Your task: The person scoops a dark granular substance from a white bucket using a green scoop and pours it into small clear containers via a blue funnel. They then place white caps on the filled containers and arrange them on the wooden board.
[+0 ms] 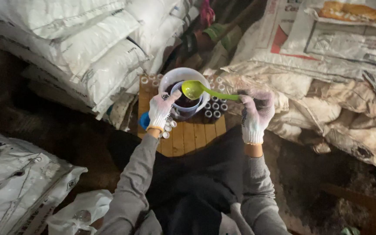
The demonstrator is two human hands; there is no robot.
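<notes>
My right hand (256, 114) grips the green ladle (205, 92) over the white bucket (183, 93) at the slatted board's (192, 137) far edge, my left hand (161, 111) clasps its rim, and its dark contents stay unreadable.

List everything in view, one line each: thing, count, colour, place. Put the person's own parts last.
ladle: one, lime green, bowl over the tub, handle in the right hand
tub: one, translucent white, on the wooden board, holding a dark liquid
small cup: one, pale, inside the tub at its near side, at the left hand's fingers
wooden board: one, yellowish slats, in front of the knees
small bottles: many, dark with pale rims, clustered on the board right of the tub
sacks: several, white, stacked at left and right
left hand: white knit glove, at the cup
right hand: white knit glove, gripping the ladle handle
</notes>
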